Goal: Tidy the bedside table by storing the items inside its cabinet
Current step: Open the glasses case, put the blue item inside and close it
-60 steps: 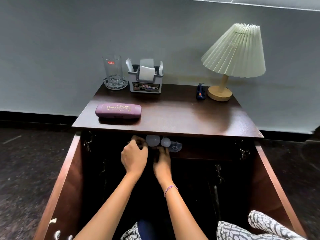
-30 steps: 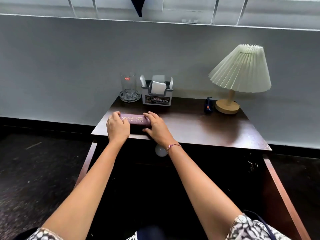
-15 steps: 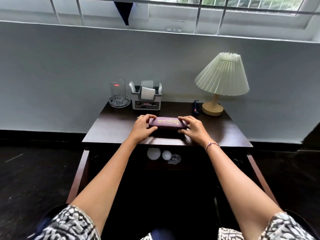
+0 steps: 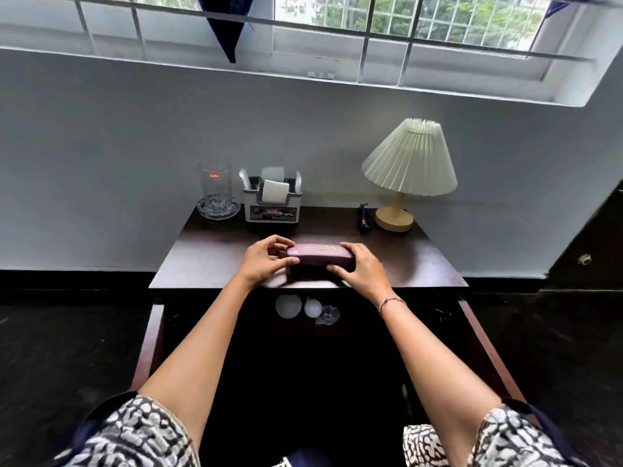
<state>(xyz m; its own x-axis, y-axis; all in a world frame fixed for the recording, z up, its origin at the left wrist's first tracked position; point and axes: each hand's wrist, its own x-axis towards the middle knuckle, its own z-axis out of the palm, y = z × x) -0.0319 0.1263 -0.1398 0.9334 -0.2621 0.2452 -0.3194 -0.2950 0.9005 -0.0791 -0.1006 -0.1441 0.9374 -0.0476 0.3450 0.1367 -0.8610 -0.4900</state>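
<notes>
A purple glasses case [image 4: 319, 254] with gold lettering is held just above the dark wooden bedside table [image 4: 215, 261], near its front edge. My left hand [image 4: 264, 262] grips its left end, thumb in front and fingers behind. My right hand [image 4: 360, 267] grips its right end the same way. Below the tabletop the cabinet stands open, and on its dark shelf lie two white bulbs [image 4: 288, 305] beside a clear bulb [image 4: 327, 314].
Along the back of the tabletop stand a glass tumbler on a glass ashtray [image 4: 215, 193], a grey napkin holder [image 4: 272, 200], a small dark blue object [image 4: 363, 218] and a pleated lamp [image 4: 406, 170]. Both cabinet doors [image 4: 150, 338] hang open at the sides.
Both hands came up out of the cabinet, where the bulbs stay. They took the purple case at the table's front left and carried it to the front middle. The camera moved back and tilted up.
</notes>
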